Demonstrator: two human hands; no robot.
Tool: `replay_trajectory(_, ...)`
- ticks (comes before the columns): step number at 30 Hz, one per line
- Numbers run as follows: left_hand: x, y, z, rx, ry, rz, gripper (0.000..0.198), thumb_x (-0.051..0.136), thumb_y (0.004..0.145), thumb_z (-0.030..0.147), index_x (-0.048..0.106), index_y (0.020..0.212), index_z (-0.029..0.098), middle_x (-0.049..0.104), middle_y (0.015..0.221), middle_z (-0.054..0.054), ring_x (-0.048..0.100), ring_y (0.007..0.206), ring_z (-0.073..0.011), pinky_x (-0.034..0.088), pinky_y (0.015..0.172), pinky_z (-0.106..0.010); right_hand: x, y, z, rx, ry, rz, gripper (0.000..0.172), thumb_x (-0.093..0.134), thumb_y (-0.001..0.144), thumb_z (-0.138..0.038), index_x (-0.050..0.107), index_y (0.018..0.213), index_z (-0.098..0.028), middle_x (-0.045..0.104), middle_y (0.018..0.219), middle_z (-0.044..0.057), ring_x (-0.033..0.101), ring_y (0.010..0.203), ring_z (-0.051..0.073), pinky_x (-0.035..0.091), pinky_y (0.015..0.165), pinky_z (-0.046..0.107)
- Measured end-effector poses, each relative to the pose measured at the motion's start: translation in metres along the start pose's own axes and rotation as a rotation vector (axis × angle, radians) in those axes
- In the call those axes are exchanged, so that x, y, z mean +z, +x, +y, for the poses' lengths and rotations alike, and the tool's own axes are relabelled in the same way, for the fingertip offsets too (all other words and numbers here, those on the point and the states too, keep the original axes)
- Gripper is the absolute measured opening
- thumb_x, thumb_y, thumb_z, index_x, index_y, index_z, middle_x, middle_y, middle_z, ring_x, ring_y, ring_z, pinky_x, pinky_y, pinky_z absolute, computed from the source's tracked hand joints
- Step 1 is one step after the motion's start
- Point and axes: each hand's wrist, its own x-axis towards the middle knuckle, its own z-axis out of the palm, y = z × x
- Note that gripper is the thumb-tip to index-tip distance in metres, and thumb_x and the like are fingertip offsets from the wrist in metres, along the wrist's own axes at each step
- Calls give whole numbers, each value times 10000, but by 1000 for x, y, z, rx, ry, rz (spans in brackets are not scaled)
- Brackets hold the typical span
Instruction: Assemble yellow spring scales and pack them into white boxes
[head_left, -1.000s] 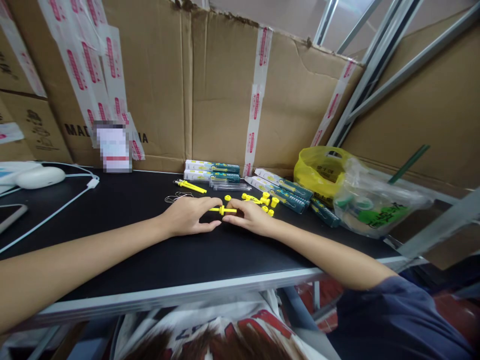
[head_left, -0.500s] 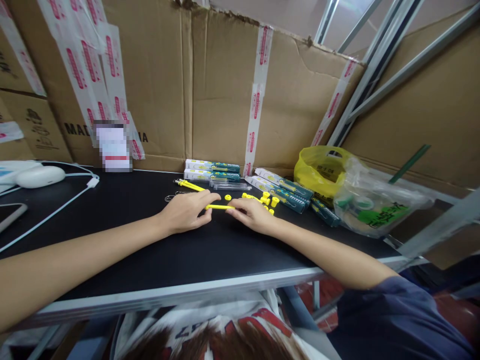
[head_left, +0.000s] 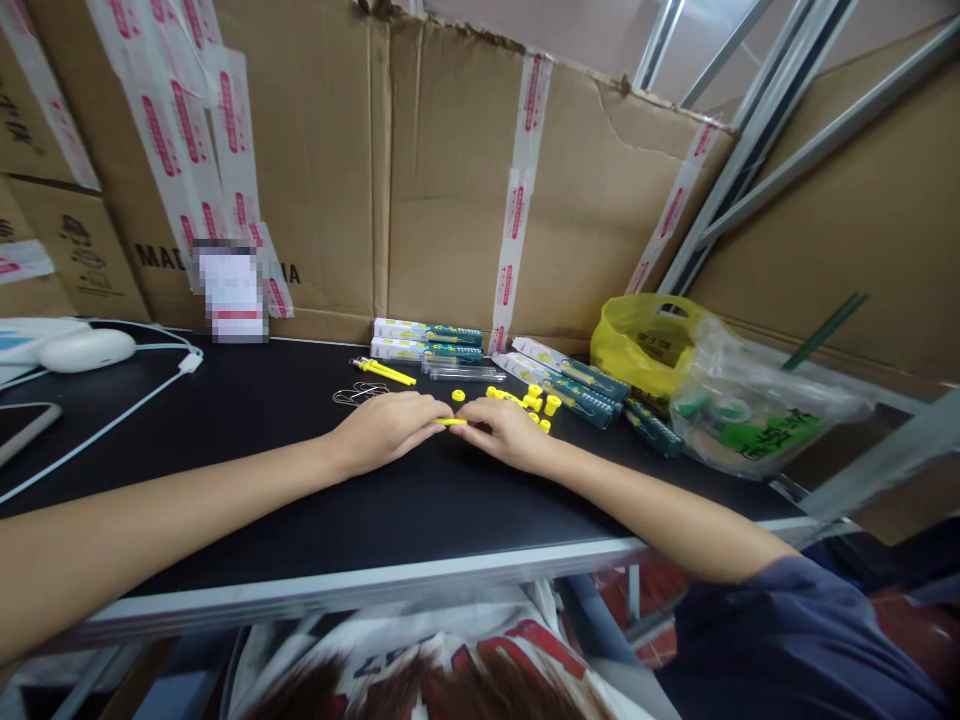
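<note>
My left hand (head_left: 386, 430) and my right hand (head_left: 506, 432) meet over the black tabletop (head_left: 300, 500), fingers pinched on the two ends of a thin yellow plastic rod (head_left: 451, 422). Only a short stretch of the rod shows between my fingertips. Just behind my hands lie a loose yellow ring (head_left: 458, 396) and several small yellow caps (head_left: 536, 405). Two more yellow rods (head_left: 382, 371) lie further back on the left, beside some wire clips (head_left: 356, 394).
Green-and-white slim boxes (head_left: 427, 342) and a clear tube (head_left: 463, 373) line the cardboard wall (head_left: 450, 190). A yellow bag (head_left: 645, 345) and a clear bag (head_left: 750, 410) sit at right. A white device (head_left: 86, 350), cable (head_left: 112, 420) and phone (head_left: 22, 428) lie at left.
The yellow ring that sat midway on the rod is gone from it. My hands have closed in on the rod, so less of it shows.
</note>
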Motion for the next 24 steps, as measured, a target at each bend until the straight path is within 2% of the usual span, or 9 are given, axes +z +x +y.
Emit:
replay_trajectory(4, -2, -1, -10, -81, -58, 11, 302, 369, 974, 337, 599, 1110, 194, 698, 1049, -53, 647, 956, -180, 473, 824, -285, -2, 0, 1, 94, 23, 17, 216, 538, 907, -384, 609, 957, -186, 589, 696, -6, 510, 618, 122, 344, 594, 229)
replay_trajectory(7, -11, -1, -21, -179, -113, 44, 292, 400, 958, 364, 614, 1066, 197, 704, 1042, -48, 653, 930, -177, 478, 794, -273, -3, -1, 2, 126, 25, 7, 220, 548, 899, -335, 587, 1059, -188, 583, 708, -18, 509, 613, 115, 358, 603, 229)
replay_trajectory(12, -26, 3, -35, -386, -317, 125, 304, 481, 907, 436, 618, 955, 169, 668, 707, -1, 608, 591, -119, 463, 595, -218, -3, 0, 4, 43, -59, -17, 157, 546, 892, -262, 600, 1021, -189, 603, 791, 16, 548, 724, 139, 402, 683, 255)
replay_trajectory(15, -29, 2, -41, -446, -340, 135, 321, 498, 892, 447, 622, 941, 155, 628, 637, 14, 557, 521, -104, 432, 547, -209, -4, 7, 4, -29, -137, -61, 151, 545, 895, -257, 608, 1014, -189, 623, 890, 55, 568, 818, 166, 422, 737, 282)
replay_trajectory(20, -25, -3, -52, -462, -182, 217, 293, 498, 885, 415, 636, 954, 166, 649, 695, 0, 558, 590, -121, 409, 580, -221, -3, 42, -1, -143, -240, -153, 174, 534, 912, -256, 637, 1017, -163, 627, 973, 89, 581, 894, 180, 437, 819, 309)
replay_trajectory(24, -26, -2, -53, -500, -158, 262, 282, 487, 880, 394, 628, 963, 164, 654, 720, -12, 577, 629, -140, 411, 610, -239, 11, 86, -3, -142, -282, -199, 185, 533, 919, -252, 658, 1010, -152, 631, 962, 96, 581, 898, 180, 429, 800, 307)
